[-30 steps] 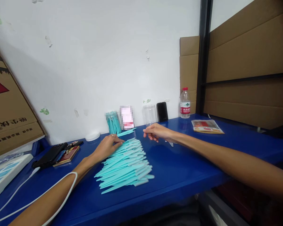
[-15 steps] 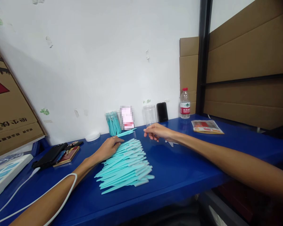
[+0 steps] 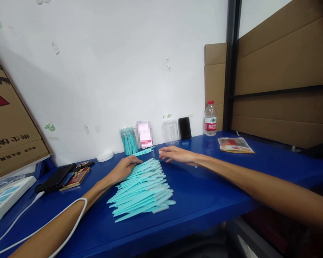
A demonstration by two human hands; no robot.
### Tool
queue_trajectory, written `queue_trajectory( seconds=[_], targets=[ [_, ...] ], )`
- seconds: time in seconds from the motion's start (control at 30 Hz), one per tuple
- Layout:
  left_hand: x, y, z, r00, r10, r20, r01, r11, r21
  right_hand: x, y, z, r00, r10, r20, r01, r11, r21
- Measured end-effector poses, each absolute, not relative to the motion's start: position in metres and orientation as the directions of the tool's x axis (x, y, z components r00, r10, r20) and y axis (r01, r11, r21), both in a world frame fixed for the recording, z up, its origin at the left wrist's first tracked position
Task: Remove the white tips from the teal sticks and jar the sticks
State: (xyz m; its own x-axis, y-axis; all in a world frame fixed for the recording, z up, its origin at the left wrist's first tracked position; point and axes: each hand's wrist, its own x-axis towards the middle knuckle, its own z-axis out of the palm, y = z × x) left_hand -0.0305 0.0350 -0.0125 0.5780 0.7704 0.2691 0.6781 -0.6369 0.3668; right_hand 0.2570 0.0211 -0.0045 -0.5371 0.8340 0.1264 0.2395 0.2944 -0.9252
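Note:
A thick row of turquoise eyebrow razors point(image 3: 142, 190) with pale, clear-looking covers lies on the blue table point(image 3: 199, 200). At the far left of this row rests my left hand point(image 3: 123, 168), touching the razors, its fingers partly hidden and no single razor gripped in view. My right hand point(image 3: 179, 154) hovers just past the far right corner of the pile, fingers stretched out and nothing visible in them. Behind the pile, a few separate razors point(image 3: 146, 151) lie beside a clear jar point(image 3: 128, 141) packed with more. Small pale pieces under my right hand are mostly hidden.
Along the wall stand a second clear jar point(image 3: 171, 132), a black phone-like object point(image 3: 185, 128), a blurred upright screen point(image 3: 144, 134) and a water bottle point(image 3: 210, 119). A white lid point(image 3: 105, 156), a black pouch point(image 3: 55, 178) and a white cable point(image 3: 82, 208) are left; a packet point(image 3: 235, 144) lies right.
My right hand has moved left toward the pile's far end, and its curled fingers have straightened. It now covers most of the small pale pieces. My left hand stays put.

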Motion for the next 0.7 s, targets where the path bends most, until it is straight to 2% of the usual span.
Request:
queue_trajectory(
  seconds=[0.13, 0.37, 0.53, 0.7],
  targets=[
    [-0.030, 0.036, -0.013, 0.584, 0.768, 0.264, 0.674, -0.640, 0.369, 0.254, 0.014, -0.003, -0.594, 0.798, 0.102, 0.294, 0.333, -0.896],
    [-0.028, 0.035, -0.012, 0.563, 0.785, 0.257, 0.712, -0.619, 0.332, 0.256, 0.015, -0.002, -0.647, 0.756, 0.099, 0.260, 0.341, -0.904],
    [-0.034, 0.046, -0.015, 0.489, 0.805, 0.336, 0.756, -0.584, 0.297, 0.258, 0.030, -0.010, -0.523, 0.847, 0.096, 0.255, 0.263, -0.930],
    [-0.045, 0.060, -0.018, 0.464, 0.839, 0.286, 0.808, -0.533, 0.252, 0.263, 0.036, -0.010, -0.459, 0.883, 0.099, 0.274, 0.246, -0.930]
  ],
)
